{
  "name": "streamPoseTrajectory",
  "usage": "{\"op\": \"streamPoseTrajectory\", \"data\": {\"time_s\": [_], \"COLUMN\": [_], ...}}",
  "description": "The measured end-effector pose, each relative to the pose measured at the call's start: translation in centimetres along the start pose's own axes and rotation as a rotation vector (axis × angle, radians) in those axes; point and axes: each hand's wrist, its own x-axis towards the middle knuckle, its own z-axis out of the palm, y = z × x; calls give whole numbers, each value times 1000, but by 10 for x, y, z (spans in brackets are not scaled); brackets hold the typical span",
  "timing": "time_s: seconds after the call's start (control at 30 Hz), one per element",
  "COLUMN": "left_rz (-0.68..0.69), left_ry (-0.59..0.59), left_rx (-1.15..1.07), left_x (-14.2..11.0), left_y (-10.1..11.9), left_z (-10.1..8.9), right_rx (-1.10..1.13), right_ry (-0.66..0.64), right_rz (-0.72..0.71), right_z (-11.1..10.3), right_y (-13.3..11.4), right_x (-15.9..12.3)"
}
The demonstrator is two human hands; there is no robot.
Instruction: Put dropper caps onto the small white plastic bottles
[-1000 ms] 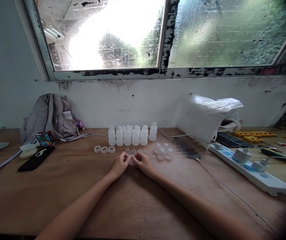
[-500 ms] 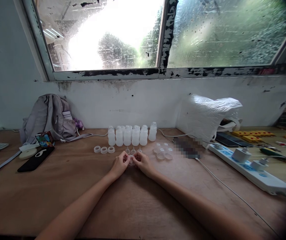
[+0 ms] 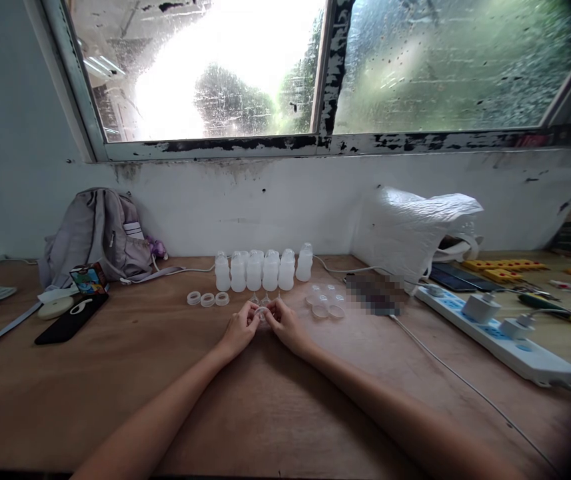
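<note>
My left hand (image 3: 241,329) and my right hand (image 3: 284,325) meet over the tabletop, their fingertips closed on a small translucent bottle ring (image 3: 262,311) between them. Fingers cover part of it, and I cannot make out whether a teat sits in it. Just behind the hands stand a few clear bottle teats (image 3: 254,298), partly hidden. To the left lie three loose bottle rings (image 3: 208,301). Right of my right hand is a group of clear round caps (image 3: 320,311). Behind everything stands a row of frosted baby bottles (image 3: 254,275), with one bottle (image 3: 304,263) slightly apart at right.
On the left are a grey backpack (image 3: 96,230), a small colourful box (image 3: 88,279) and a black pouch (image 3: 72,320). At right sit a white power strip (image 3: 500,340), a blurred-out device (image 3: 376,295), a silvery bag (image 3: 405,230) and a cable (image 3: 458,370) crossing the wooden table (image 3: 275,413).
My fingers have shifted slightly around the bottle ring, and more of its rim shows between them. Both arms stay in nearly the same place.
</note>
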Motion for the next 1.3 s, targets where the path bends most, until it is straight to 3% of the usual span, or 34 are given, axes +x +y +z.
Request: {"op": "streamPoseTrajectory", "data": {"time_s": [0.77, 1.3], "left_rz": [55, 52], "left_ry": [86, 41], "left_rx": [108, 162], "left_x": [2, -2], "left_y": [-4, 3], "left_z": [4, 4], "right_rx": [10, 2], "right_ry": [-47, -49], "right_rz": [-11, -31], "right_z": [-3, 1], "right_y": [-6, -1], "right_x": [-1, -1]}}
